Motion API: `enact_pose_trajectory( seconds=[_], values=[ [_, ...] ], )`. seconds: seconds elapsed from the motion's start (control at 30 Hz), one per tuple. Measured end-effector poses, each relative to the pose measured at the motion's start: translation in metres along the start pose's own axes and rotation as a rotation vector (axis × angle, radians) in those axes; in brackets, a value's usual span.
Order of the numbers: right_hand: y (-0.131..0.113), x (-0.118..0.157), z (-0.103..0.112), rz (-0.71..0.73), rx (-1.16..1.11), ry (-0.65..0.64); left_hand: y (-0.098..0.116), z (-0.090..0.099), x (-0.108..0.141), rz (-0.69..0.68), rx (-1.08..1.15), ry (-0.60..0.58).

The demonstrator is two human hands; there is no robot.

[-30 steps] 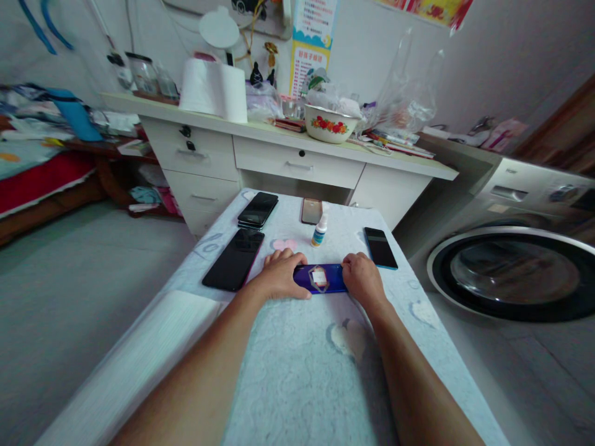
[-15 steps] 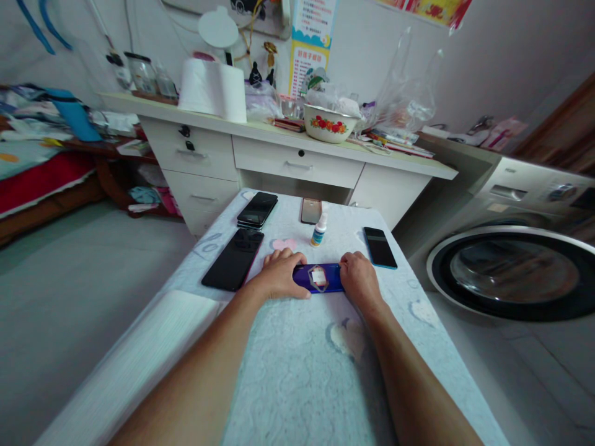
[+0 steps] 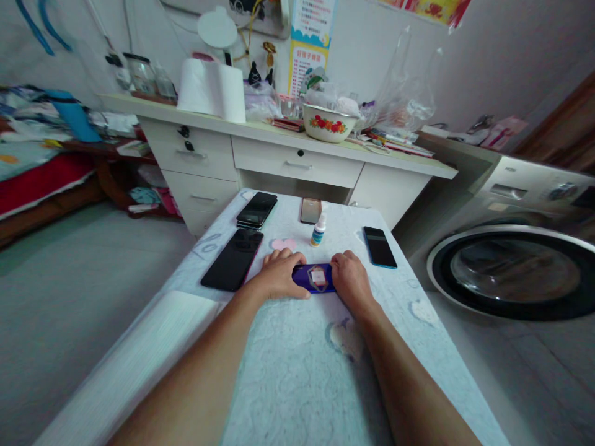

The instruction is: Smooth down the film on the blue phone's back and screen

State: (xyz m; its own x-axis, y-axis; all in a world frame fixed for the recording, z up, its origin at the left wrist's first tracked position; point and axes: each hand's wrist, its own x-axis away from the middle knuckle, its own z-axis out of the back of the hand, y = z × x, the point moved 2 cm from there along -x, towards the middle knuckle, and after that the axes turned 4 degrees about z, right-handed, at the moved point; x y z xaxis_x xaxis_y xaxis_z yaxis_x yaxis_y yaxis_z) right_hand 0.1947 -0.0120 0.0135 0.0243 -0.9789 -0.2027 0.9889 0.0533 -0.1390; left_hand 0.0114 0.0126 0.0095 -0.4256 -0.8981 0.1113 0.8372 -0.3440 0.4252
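Note:
A blue-purple phone (image 3: pixel 304 286) lies back side up on the cloth-covered table, with a diamond-shaped outline and a pale square patch (image 3: pixel 318 277) on its back. My left hand (image 3: pixel 282 275) grips its left end, thumb along the near edge and fingers along the far edge. Curled closed, my right hand (image 3: pixel 352 277) presses on the phone's right part and covers it; whatever its fingers hold is hidden. Just beyond the phone stands a small white bottle (image 3: pixel 318 231) with a blue and yellow label.
Left of my hands lies a large black phone (image 3: pixel 233 259), with stacked phones (image 3: pixel 257 209) behind it. Another phone (image 3: pixel 380 246) lies at right, and a brownish one (image 3: pixel 311 210) at the far edge. A white desk (image 3: pixel 279 158) stands beyond; a washing machine (image 3: pixel 506 198) is at right.
My right hand has slid left along the phone, covering more of its back. My left hand keeps its grip in nearly the same place.

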Motion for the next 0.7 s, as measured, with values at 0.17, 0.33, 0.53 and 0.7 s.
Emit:
enact_pose_trajectory(
  seconds=[0.17, 0.33, 0.53, 0.7],
  values=[
    [-0.005, 0.000, -0.002, 0.017, -0.027, -0.008, 0.003, 0.002, 0.001, 0.019, -0.021, -0.023],
    [-0.010, 0.000, 0.000, 0.044, -0.048, -0.024, 0.003, 0.002, 0.002, 0.018, -0.023, -0.021],
    [-0.014, 0.000, -0.001, 0.059, -0.053, -0.028, 0.000, 0.000, 0.000, -0.013, -0.004, 0.001],
    [-0.008, 0.000, 0.000, 0.048, -0.045, -0.007, -0.002, -0.001, 0.000, -0.015, -0.009, -0.001]
  ],
)
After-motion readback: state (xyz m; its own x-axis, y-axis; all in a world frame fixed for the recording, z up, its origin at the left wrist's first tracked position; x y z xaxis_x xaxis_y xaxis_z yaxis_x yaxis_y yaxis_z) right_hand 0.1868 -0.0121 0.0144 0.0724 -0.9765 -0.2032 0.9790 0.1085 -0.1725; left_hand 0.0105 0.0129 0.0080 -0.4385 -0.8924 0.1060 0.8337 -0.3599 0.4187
